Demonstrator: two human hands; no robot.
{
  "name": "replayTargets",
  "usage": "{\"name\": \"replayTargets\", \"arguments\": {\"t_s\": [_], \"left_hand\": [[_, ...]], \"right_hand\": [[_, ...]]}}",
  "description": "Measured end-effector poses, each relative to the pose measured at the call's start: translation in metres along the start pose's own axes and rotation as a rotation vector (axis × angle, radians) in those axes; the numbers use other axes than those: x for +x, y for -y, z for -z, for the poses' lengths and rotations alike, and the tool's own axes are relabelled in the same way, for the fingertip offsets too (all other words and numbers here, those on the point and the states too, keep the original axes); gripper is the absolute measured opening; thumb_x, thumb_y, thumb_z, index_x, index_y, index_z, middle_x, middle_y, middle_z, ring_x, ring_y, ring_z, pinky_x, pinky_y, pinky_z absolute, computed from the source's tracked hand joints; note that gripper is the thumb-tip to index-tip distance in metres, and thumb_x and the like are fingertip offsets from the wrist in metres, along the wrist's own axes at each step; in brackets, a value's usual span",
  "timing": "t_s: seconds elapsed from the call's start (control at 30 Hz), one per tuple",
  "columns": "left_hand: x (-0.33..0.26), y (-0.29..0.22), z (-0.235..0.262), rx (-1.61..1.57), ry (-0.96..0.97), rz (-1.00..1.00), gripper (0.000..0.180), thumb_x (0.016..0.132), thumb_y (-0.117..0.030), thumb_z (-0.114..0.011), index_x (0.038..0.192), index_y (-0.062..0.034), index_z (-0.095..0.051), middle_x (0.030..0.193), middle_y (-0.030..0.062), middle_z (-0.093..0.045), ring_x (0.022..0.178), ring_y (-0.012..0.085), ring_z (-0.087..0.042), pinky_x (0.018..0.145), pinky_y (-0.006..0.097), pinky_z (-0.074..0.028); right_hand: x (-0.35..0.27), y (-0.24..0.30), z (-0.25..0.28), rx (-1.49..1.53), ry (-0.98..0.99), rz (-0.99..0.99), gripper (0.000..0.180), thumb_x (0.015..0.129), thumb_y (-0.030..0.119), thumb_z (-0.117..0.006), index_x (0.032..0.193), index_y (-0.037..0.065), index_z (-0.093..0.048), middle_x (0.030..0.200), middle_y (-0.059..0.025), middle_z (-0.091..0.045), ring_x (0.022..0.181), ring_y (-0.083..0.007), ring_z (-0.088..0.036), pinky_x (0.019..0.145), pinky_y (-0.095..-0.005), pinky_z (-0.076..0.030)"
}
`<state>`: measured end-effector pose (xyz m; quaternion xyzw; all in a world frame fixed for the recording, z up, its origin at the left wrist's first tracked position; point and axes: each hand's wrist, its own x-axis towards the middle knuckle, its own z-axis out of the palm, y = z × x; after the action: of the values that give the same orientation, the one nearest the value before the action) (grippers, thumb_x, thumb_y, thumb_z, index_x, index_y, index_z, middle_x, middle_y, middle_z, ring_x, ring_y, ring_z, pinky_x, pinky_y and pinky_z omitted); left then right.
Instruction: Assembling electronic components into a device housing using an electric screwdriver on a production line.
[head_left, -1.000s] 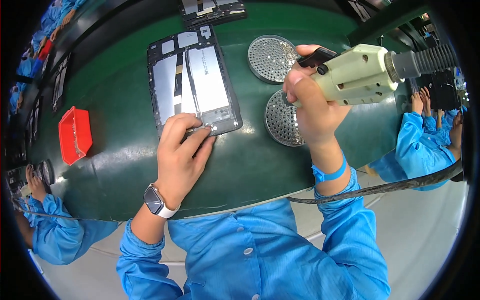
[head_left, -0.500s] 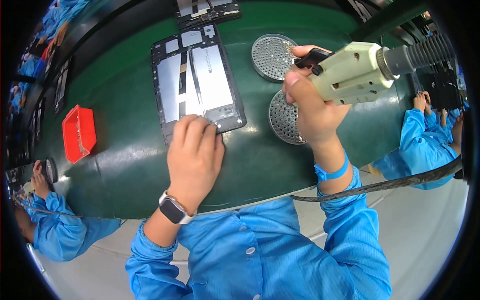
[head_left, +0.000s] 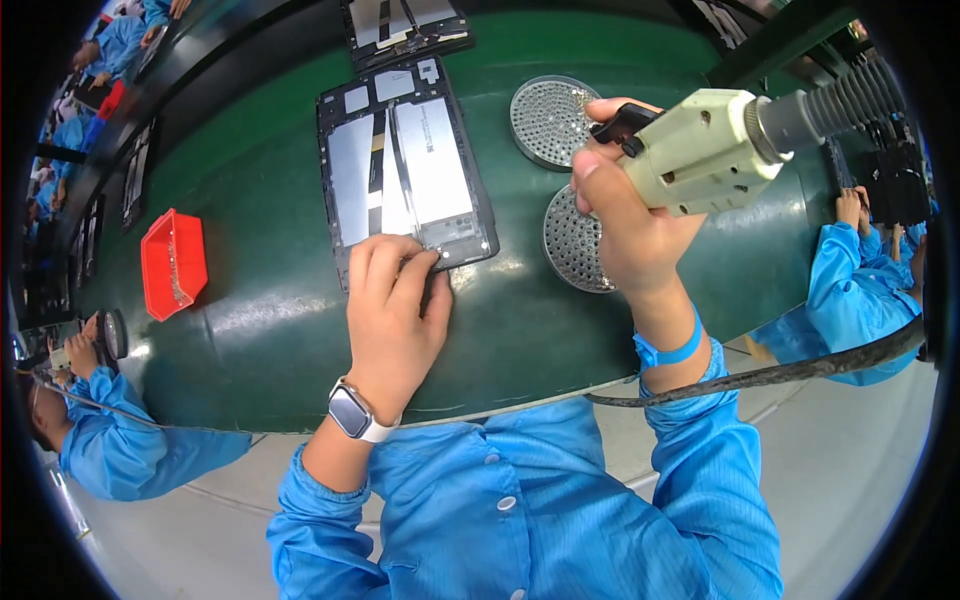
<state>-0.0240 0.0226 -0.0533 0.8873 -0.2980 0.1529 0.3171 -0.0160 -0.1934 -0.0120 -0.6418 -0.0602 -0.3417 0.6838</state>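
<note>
An opened tablet (head_left: 436, 165) lies on the green table, showing its silver battery panels and black frame. My left hand (head_left: 393, 315) is at its near edge, fingers over the frame, with the index finger bent and the thumb close by at the edge. In my right hand (head_left: 640, 230) is a pale green electric screwdriver (head_left: 705, 150) with a black lever, held above the table; its tip is not visible. Below and beside that hand are two round perforated dishes, a far one (head_left: 550, 115) and a near one (head_left: 570, 240), partly covered by the hand.
A red tray (head_left: 193, 250) with small metal bits stands on the left. Another opened tablet (head_left: 410, 40) lies beyond the first. A dark cable (head_left: 790, 372) crosses over my right sleeve. Co-workers in blue sit at left (head_left: 130, 440) and right (head_left: 850, 290).
The whole view has shifted slightly. My left index finger is more bent at the tablet's near edge. My right hand still holds the screwdriver in about the same place.
</note>
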Motion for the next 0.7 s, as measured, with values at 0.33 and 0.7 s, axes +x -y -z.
{"name": "replayTargets", "arguments": {"t_s": [0.33,0.7], "left_hand": [[0.000,0.019,0.014,0.253,0.094,-0.063,0.046,0.074,-0.006,-0.078,0.116,0.0022,-0.062,0.122,0.0175,-0.059,0.102,0.0356,-0.057,0.086,0.041,-0.050],[-0.034,0.033,0.052,0.395,0.061,0.039,0.034,0.080,0.001,-0.070,0.113,0.0057,-0.061,0.116,0.0176,-0.063,0.098,0.0347,-0.060,0.085,0.041,-0.051]], "right_hand": [[0.000,0.001,0.002,-0.012,-0.051,-0.061,0.033,0.080,-0.006,-0.064,0.113,-0.008,-0.058,0.073,-0.0056,-0.059,0.056,-0.0096,-0.054,0.050,-0.0229,-0.045],[0.001,-0.007,0.011,-0.033,0.018,-0.016,0.035,0.079,-0.006,-0.067,0.113,-0.005,-0.060,0.079,-0.0043,-0.061,0.062,-0.0073,-0.054,0.055,-0.0207,-0.044]]}}
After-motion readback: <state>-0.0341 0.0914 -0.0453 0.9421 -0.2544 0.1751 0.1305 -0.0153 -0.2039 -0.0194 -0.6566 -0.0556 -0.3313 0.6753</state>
